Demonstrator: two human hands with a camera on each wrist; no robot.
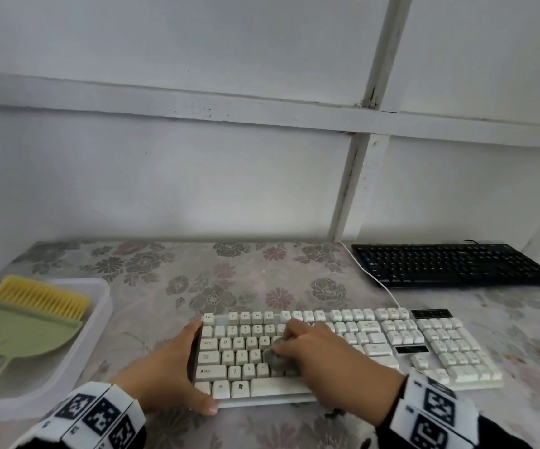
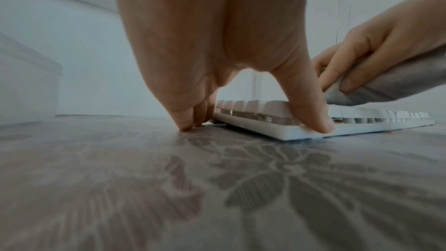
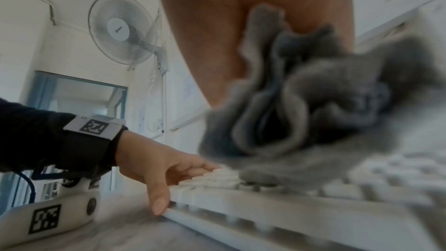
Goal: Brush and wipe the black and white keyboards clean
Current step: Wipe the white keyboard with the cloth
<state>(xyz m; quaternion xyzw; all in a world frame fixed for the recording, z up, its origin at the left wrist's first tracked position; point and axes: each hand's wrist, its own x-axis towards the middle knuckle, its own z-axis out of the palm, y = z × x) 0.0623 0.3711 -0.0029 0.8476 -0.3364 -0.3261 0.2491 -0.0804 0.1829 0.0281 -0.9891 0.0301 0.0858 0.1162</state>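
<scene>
The white keyboard (image 1: 391, 345) lies near the table's front edge. My left hand (image 1: 184, 364) steadies its left end: the thumb (image 2: 313, 119) presses on the front edge, and straight fingers (image 2: 190, 119) touch the table beside the left side. My right hand (image 1: 307, 354) grips a bunched grey cloth (image 1: 276, 356) and holds it down on the letter keys left of centre. The right wrist view shows the cloth (image 3: 313, 112) resting on the keycaps. The black keyboard (image 1: 450, 264) sits untouched at the back right by the wall.
A clear plastic tray (image 1: 100, 306) at the left holds a green dustpan (image 1: 19, 332) and a yellow brush (image 1: 42, 296). A white cable (image 1: 382, 283) runs from the white keyboard past the black one. The wall closes the table's far side.
</scene>
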